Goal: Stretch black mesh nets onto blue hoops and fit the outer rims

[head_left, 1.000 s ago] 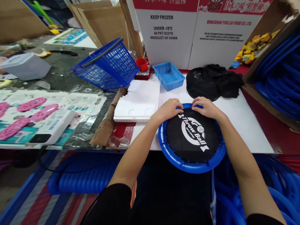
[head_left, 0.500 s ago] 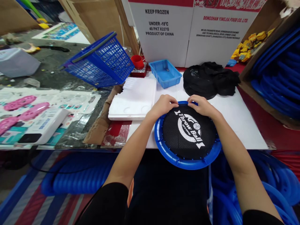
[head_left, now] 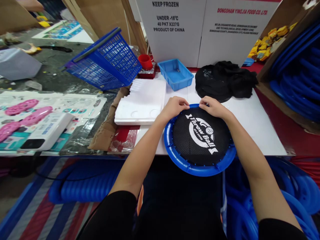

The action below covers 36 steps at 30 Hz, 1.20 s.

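Here both hands have drawn closer at the far rim: left hand (head_left: 173, 107) and right hand (head_left: 212, 106) pinch black mesh (head_left: 200, 136) onto the blue hoop (head_left: 197, 169) overhanging the white table (head_left: 252, 123) edge.

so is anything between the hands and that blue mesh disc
Nothing visible. The left hand and the right hand both rest directly on the far rim of the blue mesh disc, fingers on the net's edge. The pile of black nets lies beyond them, apart.
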Tool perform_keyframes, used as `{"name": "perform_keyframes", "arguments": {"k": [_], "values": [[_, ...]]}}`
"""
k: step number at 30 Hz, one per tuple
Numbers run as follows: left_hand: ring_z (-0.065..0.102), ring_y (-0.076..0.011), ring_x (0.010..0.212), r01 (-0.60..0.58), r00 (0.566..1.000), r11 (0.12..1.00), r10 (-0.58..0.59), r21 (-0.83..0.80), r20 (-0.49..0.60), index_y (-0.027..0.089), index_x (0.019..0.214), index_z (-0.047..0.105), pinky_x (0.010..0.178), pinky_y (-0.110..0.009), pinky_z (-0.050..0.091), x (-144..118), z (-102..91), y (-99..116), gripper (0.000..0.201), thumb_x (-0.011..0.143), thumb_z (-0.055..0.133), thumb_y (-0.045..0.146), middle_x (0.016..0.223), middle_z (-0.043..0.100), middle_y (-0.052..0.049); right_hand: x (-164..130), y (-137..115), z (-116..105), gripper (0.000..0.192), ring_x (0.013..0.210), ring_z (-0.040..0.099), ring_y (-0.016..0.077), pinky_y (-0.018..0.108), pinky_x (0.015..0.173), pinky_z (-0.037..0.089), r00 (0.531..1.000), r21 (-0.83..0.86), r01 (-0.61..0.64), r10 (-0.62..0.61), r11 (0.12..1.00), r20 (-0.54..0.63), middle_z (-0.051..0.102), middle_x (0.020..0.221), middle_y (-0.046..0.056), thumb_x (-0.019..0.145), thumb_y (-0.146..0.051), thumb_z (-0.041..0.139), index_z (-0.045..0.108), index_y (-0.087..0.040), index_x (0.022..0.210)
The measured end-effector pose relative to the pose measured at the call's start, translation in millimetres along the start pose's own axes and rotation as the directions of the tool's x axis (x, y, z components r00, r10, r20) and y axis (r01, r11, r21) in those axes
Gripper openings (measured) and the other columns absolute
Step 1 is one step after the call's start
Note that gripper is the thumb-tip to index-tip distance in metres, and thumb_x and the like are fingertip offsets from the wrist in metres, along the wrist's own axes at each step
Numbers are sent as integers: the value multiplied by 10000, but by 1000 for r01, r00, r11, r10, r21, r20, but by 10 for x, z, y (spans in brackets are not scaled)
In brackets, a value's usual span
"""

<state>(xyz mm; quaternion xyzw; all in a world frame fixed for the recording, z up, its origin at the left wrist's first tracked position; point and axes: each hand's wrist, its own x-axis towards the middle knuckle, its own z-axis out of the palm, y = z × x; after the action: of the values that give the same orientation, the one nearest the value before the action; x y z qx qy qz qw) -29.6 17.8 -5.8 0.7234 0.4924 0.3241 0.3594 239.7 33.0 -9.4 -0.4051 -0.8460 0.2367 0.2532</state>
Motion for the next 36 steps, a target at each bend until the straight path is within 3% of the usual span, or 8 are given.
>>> {"name": "perform_keyframes", "arguments": {"k": [7,14,20,25,31,36], "values": [[744,-237,822,-9,1000,999,8,34,3,185,871,844,859,-421,587,14,12,-7,62,837,826,234,837,807,-89,-21,-21,-3,208,902,626,243,390,872,479,999,26,-32,32,999,-6,680,971,58,1009,-404,602,725,-241,971],[726,-239,835,-62,998,983,60,175,17,211,893,851,840,-405,559,-29,-36,52,79,880,779,239,882,818,-85,0,-75,6,171,907,624,259,396,885,470,999,-73,-37,36,997,-15,688,956,77,997,-338,602,724,-228,950],[757,-227,901,-58,998,998,57,8,20,174,921,840,875,-368,563,-9,-15,16,116,901,763,259,930,836,-90,32,-86,15,147,858,619,234,367,821,452,998,-105,-62,58,992,-39,657,870,50,951,-304,647,691,-218,840],[747,-220,885,-37,998,999,35,39,43,176,919,837,868,-364,556,11,-27,2,98,889,765,234,927,833,-88,43,-85,36,138,850,614,227,362,813,446,990,-101,-130,124,986,-67,662,856,41,907,-270,668,675,-220,778],[718,-216,877,-186,971,964,151,188,187,189,943,834,860,-362,522,11,-168,77,121,912,718,208,932,817,-80,20,-95,41,133,873,617,225,366,838,458,986,-48,-156,153,987,-66,658,880,38,890,-277,670,672,-218,770],[701,-245,994,-328,938,907,279,265,205,228,1013,835,967,-399,500,52,-177,32,161,950,690,259,1005,828,-77,9,-87,49,154,859,607,226,379,847,469,989,-45,-136,133,990,-63,640,875,40,900,-296,648,647,-225,763]]}}
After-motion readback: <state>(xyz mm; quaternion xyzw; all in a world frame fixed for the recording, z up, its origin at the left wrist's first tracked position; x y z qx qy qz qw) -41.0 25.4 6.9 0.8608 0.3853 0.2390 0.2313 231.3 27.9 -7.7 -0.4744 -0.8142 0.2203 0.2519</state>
